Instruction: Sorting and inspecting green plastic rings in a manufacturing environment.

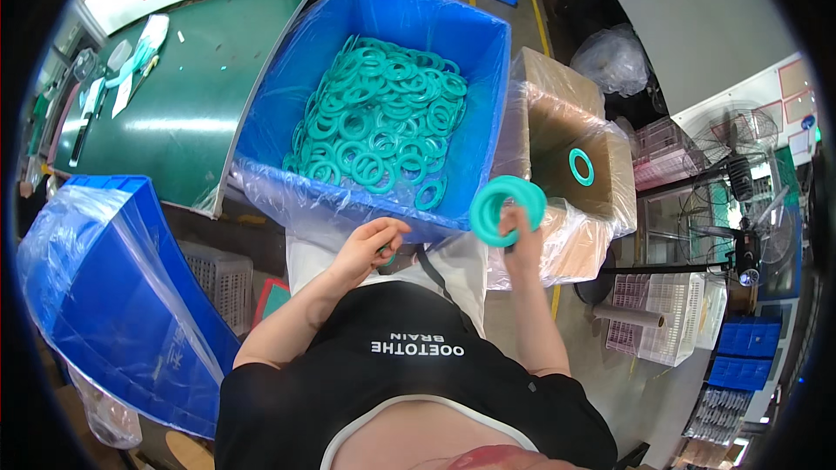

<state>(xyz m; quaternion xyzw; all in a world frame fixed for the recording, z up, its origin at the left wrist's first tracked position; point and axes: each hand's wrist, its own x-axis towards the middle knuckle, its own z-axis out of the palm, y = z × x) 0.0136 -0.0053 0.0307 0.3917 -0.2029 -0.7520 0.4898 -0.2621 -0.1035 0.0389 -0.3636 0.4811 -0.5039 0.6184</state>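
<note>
My right hand is closed on several teal rings, held together as a stack above the near right corner of a blue bin. The stack is slightly blurred. My left hand is curled closed in front of the bin's near edge. A bit of teal shows under its fingers, too small to name. The blue bin, lined with clear plastic, holds a large heap of loose teal rings. One single teal ring shows inside the open, plastic-lined cardboard box to the right.
A green-topped table at the left carries tools and strips. Nearer stands another blue bin under plastic, beside a grey crate. To the right are a standing fan, white crates and a clear plastic bag.
</note>
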